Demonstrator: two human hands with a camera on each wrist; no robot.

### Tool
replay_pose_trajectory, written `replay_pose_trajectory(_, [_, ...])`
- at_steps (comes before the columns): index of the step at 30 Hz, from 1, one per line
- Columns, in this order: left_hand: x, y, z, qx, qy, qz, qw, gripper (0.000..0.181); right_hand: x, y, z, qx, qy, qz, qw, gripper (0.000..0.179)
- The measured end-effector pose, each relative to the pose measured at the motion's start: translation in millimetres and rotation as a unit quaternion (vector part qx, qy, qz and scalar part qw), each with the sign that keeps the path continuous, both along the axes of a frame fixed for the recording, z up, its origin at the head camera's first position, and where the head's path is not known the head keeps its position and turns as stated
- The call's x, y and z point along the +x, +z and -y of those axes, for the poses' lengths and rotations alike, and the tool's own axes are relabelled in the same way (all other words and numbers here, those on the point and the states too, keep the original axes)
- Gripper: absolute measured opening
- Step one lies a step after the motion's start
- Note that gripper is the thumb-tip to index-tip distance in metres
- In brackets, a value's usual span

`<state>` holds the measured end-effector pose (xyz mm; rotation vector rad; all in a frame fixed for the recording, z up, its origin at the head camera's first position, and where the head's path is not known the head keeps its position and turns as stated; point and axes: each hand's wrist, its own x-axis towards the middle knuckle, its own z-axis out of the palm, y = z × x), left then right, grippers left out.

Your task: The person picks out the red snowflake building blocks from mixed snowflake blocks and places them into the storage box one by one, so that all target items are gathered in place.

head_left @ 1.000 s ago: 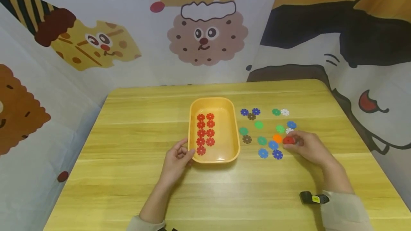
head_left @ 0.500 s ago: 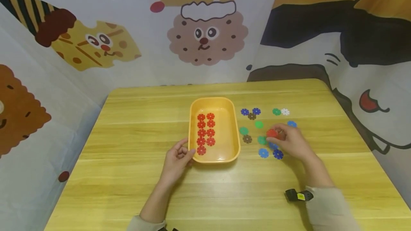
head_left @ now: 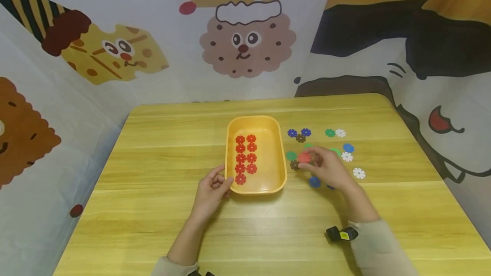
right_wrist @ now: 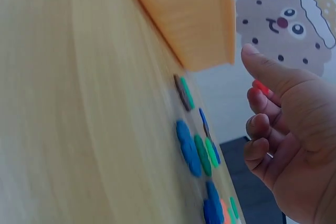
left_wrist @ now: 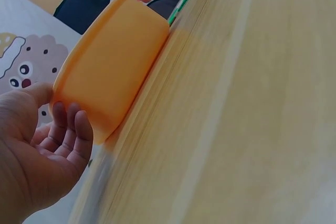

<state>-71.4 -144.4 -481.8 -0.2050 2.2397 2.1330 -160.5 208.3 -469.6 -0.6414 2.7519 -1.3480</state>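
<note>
My right hand (head_left: 329, 169) pinches a red snowflake disc (head_left: 304, 157) between thumb and fingers, above the loose discs to the right of the yellow tray (head_left: 270, 178). In the right wrist view, the fingers mostly hide that red disc (right_wrist: 261, 86). My left hand (head_left: 210, 193) grips the tray's near left corner, thumb on the rim and curled fingers against the outer wall, as the left wrist view also shows of the tray (left_wrist: 115, 61). Inside the tray, several red discs (head_left: 240, 158) lie flat in two columns along its left side.
Loose discs lie right of the tray: blue (head_left: 314, 182), green (head_left: 291, 156), brown (head_left: 301, 138) and white ones (head_left: 359, 173) among them, some hidden under my right hand. A printed cartoon cloth (head_left: 153, 84) hangs behind the wooden table (head_left: 172, 148).
My right hand has carried the red disc leftward across the loose discs toward the tray, uncovering white discs behind it. The left hand and tray have stayed in place.
</note>
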Motion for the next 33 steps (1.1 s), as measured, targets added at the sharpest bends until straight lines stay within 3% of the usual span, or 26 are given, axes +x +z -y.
replay_pose_trajectory(6, [0.5,0.4,0.6,0.009,0.002,0.006,0.9999,0.053,1.4,4.3,15.2,-0.038,0.017,0.024,0.9988,0.037])
replay_pose_trajectory(19, [1.4,1.3,0.9,0.01,0.008,0.012,0.9998,0.053,4.3,18.6,54.8,-0.029,0.054,0.011,0.998,0.037])
replay_pose_trajectory(29, [1.6,1.2,-1.5,0.036,0.011,0.019,0.9991,0.052,3.7,22.5,85.8,-0.035,0.105,-0.085,0.9902,0.039])
replay_pose_trajectory(33, [1.7,1.6,-1.7,0.038,0.011,0.018,0.9991,0.053,3.9,22.6,93.0,-0.036,0.108,-0.114,0.987,0.039])
